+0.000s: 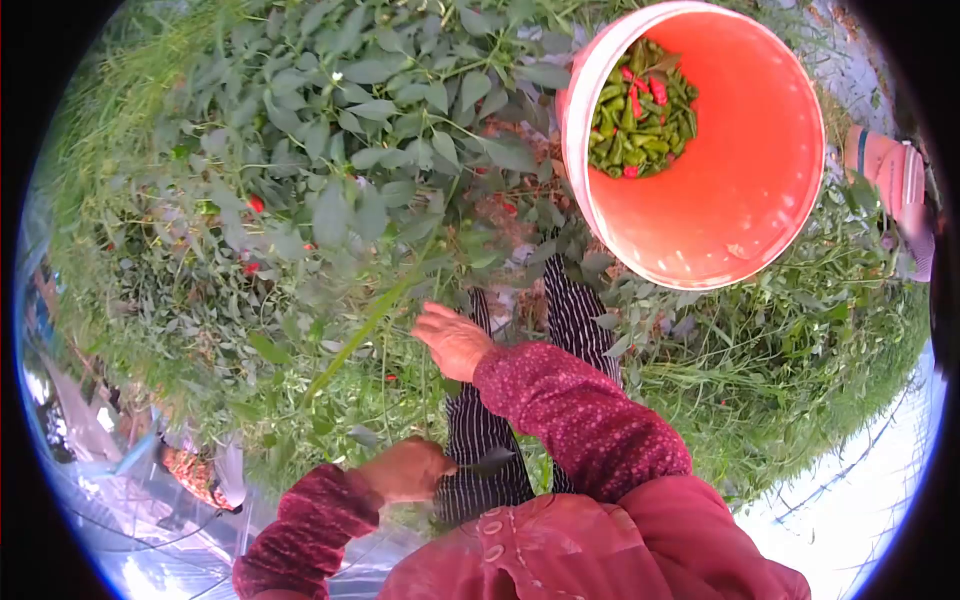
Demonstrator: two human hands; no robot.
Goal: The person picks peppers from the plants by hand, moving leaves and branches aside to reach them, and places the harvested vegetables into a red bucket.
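My left hand (405, 470) is closed low in front of my body, beside my striped trousers (480, 445). From its fingers juts a dark pointed leaf (490, 461). Farther up, my right hand (455, 340) reaches left over the pepper plants (370, 200) with its fingers stretched out and slightly apart. Just left of its fingertips slants a long pale-green blade of grass (360, 338). A few red peppers (256, 203) show among the leaves. Beyond the right hand stands a pink-orange bucket (750, 150), with green and red chili peppers (640, 120) inside.
Tall grass (100, 120) grows thickly at the left. A container of red peppers (195, 472) sits at the lower left, near shiny plastic sheeting (150, 540). More pale sheeting (830, 500) covers the lower right. A partly cut-off pinkish shape (880, 170) is at the right edge.
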